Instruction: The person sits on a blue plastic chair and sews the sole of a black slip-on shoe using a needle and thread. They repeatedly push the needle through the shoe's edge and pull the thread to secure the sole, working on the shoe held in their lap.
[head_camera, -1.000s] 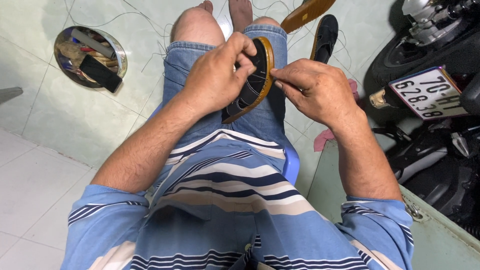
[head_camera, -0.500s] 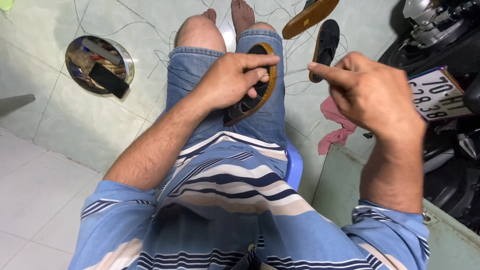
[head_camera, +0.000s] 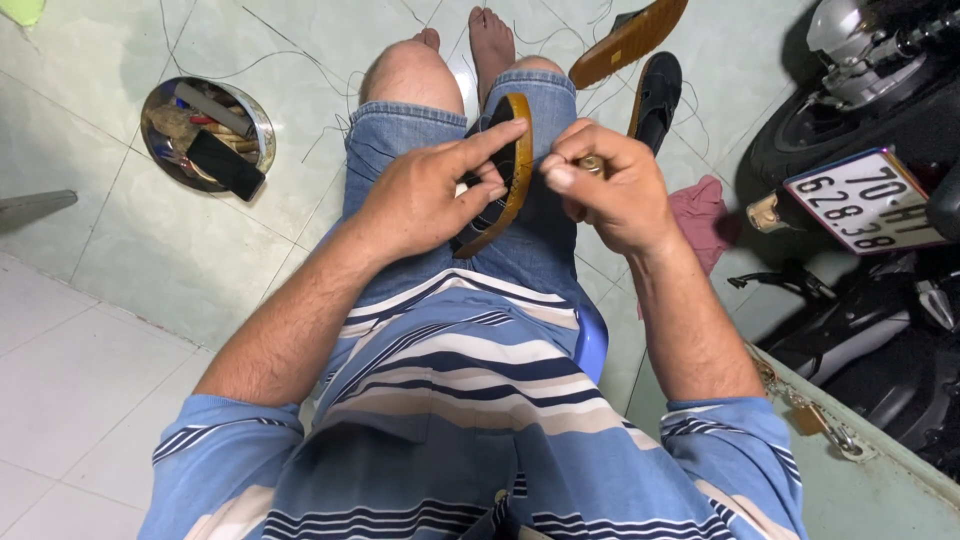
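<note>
Tan-edged sandal (head_camera: 510, 175): I see it propped on edge on the denim lap, sole rim turned up for access.
Left hand (head_camera: 425, 200): clamps the sandal, forefinger laid along the rim to steady it.
Right hand (head_camera: 610, 185): clenched on a small tool, kind unclear.
Count: three sandals; two lie on the floor (head_camera: 640, 60); one metal bowl (head_camera: 205, 130) of tools.

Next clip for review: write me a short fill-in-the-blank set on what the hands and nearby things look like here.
1. The left hand holds a black sandal with a tan rubber sole on the person's ____.
2. The round metal bowl of tools stands on the pale green tiled ____.
3. The right hand is closed around a small ____-coloured tool handle.
4. A second black sandal lies near a crumpled ____ cloth.

Missing words: lap; floor; brass; pink
</note>
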